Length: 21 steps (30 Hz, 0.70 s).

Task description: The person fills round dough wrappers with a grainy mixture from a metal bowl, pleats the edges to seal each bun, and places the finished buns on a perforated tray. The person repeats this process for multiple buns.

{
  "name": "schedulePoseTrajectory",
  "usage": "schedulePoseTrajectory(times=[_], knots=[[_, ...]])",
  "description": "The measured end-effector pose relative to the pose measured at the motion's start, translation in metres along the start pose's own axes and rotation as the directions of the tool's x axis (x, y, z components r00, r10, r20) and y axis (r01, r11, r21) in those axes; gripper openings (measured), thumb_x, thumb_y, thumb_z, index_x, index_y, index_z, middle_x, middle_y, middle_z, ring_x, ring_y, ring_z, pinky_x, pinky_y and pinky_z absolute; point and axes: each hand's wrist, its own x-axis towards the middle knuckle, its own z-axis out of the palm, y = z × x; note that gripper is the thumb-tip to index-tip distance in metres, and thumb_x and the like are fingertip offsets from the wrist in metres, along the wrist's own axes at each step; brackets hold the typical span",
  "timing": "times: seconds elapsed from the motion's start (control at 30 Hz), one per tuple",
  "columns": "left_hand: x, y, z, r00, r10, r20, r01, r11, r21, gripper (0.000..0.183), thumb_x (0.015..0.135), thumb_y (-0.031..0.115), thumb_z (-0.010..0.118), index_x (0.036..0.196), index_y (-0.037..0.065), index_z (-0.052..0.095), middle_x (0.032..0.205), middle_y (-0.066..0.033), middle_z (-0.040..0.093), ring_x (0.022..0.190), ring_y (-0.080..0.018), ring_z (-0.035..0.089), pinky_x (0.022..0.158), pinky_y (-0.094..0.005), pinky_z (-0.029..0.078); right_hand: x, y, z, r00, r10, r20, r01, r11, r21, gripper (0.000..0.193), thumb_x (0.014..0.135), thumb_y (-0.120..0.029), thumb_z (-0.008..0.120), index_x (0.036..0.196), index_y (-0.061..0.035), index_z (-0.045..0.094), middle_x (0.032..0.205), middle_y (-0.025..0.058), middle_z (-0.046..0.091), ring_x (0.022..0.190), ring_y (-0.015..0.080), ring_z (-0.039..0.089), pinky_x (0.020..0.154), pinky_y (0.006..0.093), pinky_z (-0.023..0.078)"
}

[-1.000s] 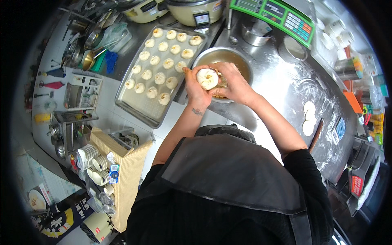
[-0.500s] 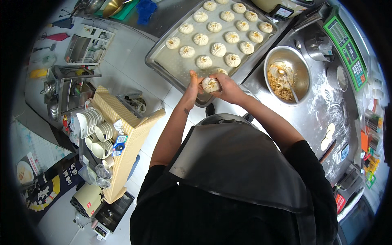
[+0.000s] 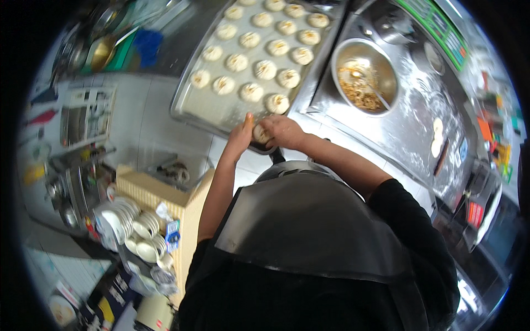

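Note:
Between my two hands, over the near edge of a metal baking tray [image 3: 190,110], is a pleated stuffed bun [image 3: 260,134] of pale dough. My left hand [image 3: 241,135] cups its left side, thumb pointing up, its other fingers mostly hidden. From the right, my right hand [image 3: 284,131] curls its fingers over the bun's top and covers part of it. Rows of similar buns, like the near-right one [image 3: 277,103], lie spaced apart on the tray, some with filling showing at the top.
Right of the tray, a steel bowl [image 3: 337,74] of crumbly filling with a spoon [image 3: 380,98] stands on a floured metal table [image 3: 406,129]. Flat dough pieces [image 3: 437,138] and a rolling pin [image 3: 442,158] lie there. A cardboard box [image 3: 190,207] and stacked bowls [image 3: 118,215] stand left.
The view has shifted, so the tray and bowl appear farther left and up. My right hand has turned over the bun, hiding more of it, and both hands hold it at the tray's near end.

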Motion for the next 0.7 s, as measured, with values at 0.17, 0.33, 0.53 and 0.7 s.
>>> schedulePoseTrajectory(times=[0.17, 0.33, 0.53, 0.7], knots=[[-0.013, 0.091, 0.027, 0.839, 0.472, -0.272, -0.545, 0.719, -0.431, 0.019, 0.095, 0.003, 0.049, 0.098, -0.002, 0.066, 0.094, -0.0129, 0.070, 0.085, -0.0182, 0.065, 0.080, -0.0294, 0.051, -0.040, 0.005, -0.078, 0.852, 0.299, -0.431, -0.183, 0.939, 0.290, 0.031, 0.088, -0.018, 0.070, 0.114, -0.0018, 0.067, 0.109, 0.0175, 0.069, 0.100, 0.0330, 0.066, 0.089, 0.0410, 0.053], [0.009, 0.232, 0.112, 0.812, 0.579, 0.076, -0.283, 0.503, -0.817, 0.025, 0.093, 0.010, 0.043, 0.073, 0.004, 0.056, 0.074, -0.0148, 0.065, 0.070, -0.0225, 0.063, 0.066, -0.0314, 0.051, -0.078, 0.027, -0.177, 0.403, 0.599, -0.692, -0.099, 0.780, 0.618, 0.024, 0.097, -0.015, 0.062, 0.114, -0.0005, 0.066, 0.103, 0.0167, 0.070, 0.096, 0.0251, 0.069, 0.085, 0.0340, 0.053], [0.016, 0.295, 0.184, 0.872, 0.238, 0.428, 0.230, 0.572, -0.787, 0.053, 0.101, 0.046, 0.035, 0.127, 0.002, 0.048, 0.127, -0.0152, 0.056, 0.120, -0.0282, 0.051, 0.103, -0.0444, 0.039, -0.091, 0.113, -0.199, 0.662, 0.353, -0.662, -0.359, 0.924, 0.134, 0.030, 0.097, -0.022, 0.054, 0.120, -0.0073, 0.066, 0.123, 0.0152, 0.064, 0.125, 0.0309, 0.053, 0.107, 0.0425, 0.037], [0.016, 0.293, 0.207, 0.942, 0.131, 0.309, 0.149, 0.663, -0.733, 0.065, 0.102, 0.051, 0.032, 0.139, -0.001, 0.042, 0.141, -0.0207, 0.050, 0.134, -0.0318, 0.044, 0.113, -0.0496, 0.030, -0.109, 0.152, -0.205, 0.621, 0.323, -0.714, -0.145, 0.943, 0.300, 0.032, 0.094, -0.025, 0.055, 0.116, -0.0067, 0.069, 0.130, 0.0163, 0.061, 0.128, 0.0325, 0.051, 0.108, 0.0428, 0.039]])
